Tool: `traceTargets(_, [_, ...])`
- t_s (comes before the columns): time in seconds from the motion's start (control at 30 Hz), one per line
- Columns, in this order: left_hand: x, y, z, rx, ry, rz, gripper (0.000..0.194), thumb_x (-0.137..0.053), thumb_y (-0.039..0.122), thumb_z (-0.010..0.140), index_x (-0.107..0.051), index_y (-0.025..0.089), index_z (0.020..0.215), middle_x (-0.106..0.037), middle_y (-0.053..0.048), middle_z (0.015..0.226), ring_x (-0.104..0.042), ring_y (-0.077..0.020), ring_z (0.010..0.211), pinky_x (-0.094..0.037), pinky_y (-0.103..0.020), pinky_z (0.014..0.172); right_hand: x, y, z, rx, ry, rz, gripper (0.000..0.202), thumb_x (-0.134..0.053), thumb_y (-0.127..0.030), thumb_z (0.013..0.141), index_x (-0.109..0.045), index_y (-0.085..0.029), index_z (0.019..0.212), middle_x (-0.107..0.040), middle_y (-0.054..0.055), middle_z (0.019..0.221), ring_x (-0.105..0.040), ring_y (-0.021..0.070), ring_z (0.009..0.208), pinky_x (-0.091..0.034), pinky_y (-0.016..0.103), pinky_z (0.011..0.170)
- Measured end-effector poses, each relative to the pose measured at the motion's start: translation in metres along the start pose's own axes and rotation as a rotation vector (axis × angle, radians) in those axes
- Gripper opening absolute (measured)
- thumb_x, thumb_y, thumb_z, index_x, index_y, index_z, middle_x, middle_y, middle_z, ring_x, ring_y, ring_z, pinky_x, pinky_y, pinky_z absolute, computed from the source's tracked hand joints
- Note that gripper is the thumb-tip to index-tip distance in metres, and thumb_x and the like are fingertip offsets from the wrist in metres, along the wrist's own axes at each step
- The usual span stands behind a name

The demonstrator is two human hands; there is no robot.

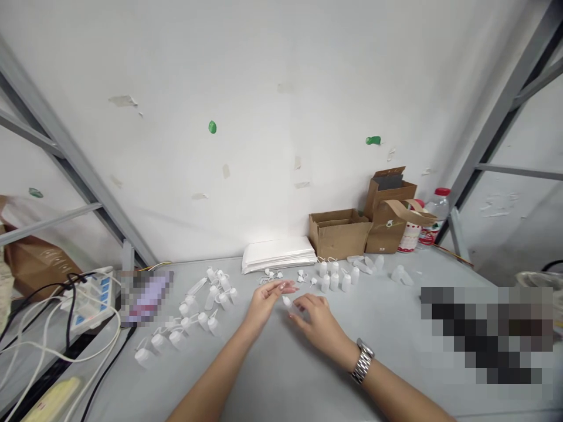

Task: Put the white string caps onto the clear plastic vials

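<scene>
Near the middle of the table, my right hand (pixel 315 316) is closed round a small translucent white squeeze bottle (pixel 288 303), tilted with its white top toward the upper left. My left hand (pixel 265 300) is just left of that top, its fingers stretched out to the right; nothing shows clearly in it. Several similar capped bottles (pixel 176 338) with thin loops stand or lie to the left. Small loose white caps (pixel 301 275) lie beyond my hands. More bottles (pixel 334 281) stand to the right of the caps, some without visible caps.
A stack of white sheets (pixel 277 253) lies against the wall, beside an open cardboard box (pixel 341 239). A brown paper bag (pixel 386 225) and a red-capped plastic bottle (pixel 438 214) stand farther right. At left are a power strip (pixel 92 302) with tangled cables and a blurred purple item (pixel 152 296).
</scene>
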State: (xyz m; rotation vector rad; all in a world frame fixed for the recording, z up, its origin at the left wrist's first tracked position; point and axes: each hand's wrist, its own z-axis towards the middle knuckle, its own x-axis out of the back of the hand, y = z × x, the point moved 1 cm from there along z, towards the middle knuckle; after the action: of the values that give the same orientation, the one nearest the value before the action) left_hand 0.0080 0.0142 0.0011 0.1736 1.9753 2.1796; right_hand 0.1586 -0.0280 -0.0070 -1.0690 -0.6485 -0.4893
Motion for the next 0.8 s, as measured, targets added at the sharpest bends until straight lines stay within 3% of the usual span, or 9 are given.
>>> traceTargets(0.13, [0.004, 0.0, 0.003, -0.004, 0.075, -0.059, 0.042, -0.057, 0.042, 0.071, -0.06, 0.016, 0.103, -0.06, -0.011, 0.115, -0.052, -0.0233, 0.109, -0.034, -0.037, 0.098, 0.019, 0.022, -0.012, -0.048, 0.1, -0.092, 0.019, -0.05, -0.035, 0.081, -0.06, -0.02, 0.087, -0.057, 0.007, 0.084, -0.053, 0.0201, 0.077, -0.039, 0.034, 0.072])
traceTargets(0.27, [0.009, -0.006, 0.009, 0.016, 0.228, -0.099, 0.047, -0.064, 0.04, 0.065, -0.055, 0.016, 0.105, -0.058, -0.013, 0.116, -0.051, -0.0232, 0.111, -0.033, -0.038, 0.098, 0.054, 0.066, -0.033, -0.261, 0.17, -0.183, 0.019, -0.045, -0.036, 0.083, -0.054, -0.019, 0.082, -0.059, 0.002, 0.066, -0.053, 0.0164, 0.059, -0.036, 0.031, 0.067])
traceTargets(0.37, [0.006, -0.013, 0.012, 0.055, 0.294, -0.076, 0.044, -0.066, 0.039, 0.062, -0.055, 0.016, 0.098, -0.061, -0.014, 0.111, -0.052, -0.0229, 0.11, -0.034, -0.039, 0.098, 0.074, 0.095, -0.041, -0.373, 0.205, -0.313, 0.02, -0.045, -0.035, 0.082, -0.048, -0.02, 0.068, -0.06, 0.001, 0.063, -0.054, 0.0176, 0.059, -0.033, 0.032, 0.069])
traceTargets(0.57, [0.004, -0.025, 0.014, 0.076, 0.314, -0.058, 0.041, -0.068, 0.039, 0.059, -0.055, 0.016, 0.09, -0.063, -0.014, 0.108, -0.054, -0.024, 0.108, -0.034, -0.04, 0.097, 0.079, 0.111, -0.033, -0.386, 0.155, -0.317, 0.016, -0.047, -0.031, 0.079, -0.05, -0.02, 0.069, -0.061, 0.002, 0.067, -0.057, 0.0186, 0.065, -0.035, 0.033, 0.071])
traceTargets(0.67, [0.005, -0.027, 0.013, 0.089, 0.289, -0.064, 0.044, -0.068, 0.041, 0.058, -0.055, 0.016, 0.091, -0.064, -0.014, 0.107, -0.054, -0.0251, 0.107, -0.034, -0.041, 0.097, 0.079, 0.11, -0.036, -0.386, 0.157, -0.231, 0.017, -0.052, -0.033, 0.076, -0.058, -0.018, 0.082, -0.061, 0.004, 0.076, -0.057, 0.0186, 0.069, -0.038, 0.033, 0.073])
traceTargets(0.8, [0.004, -0.025, 0.011, 0.074, 0.287, -0.053, 0.048, -0.067, 0.043, 0.06, -0.053, 0.016, 0.097, -0.061, -0.014, 0.111, -0.053, -0.0245, 0.109, -0.034, -0.04, 0.098, 0.097, 0.122, -0.046, -0.426, 0.226, -0.038, 0.048, -0.06, -0.031, 0.067, -0.053, -0.015, 0.112, -0.057, 0.006, 0.093, -0.055, 0.0143, 0.065, -0.044, 0.028, 0.068])
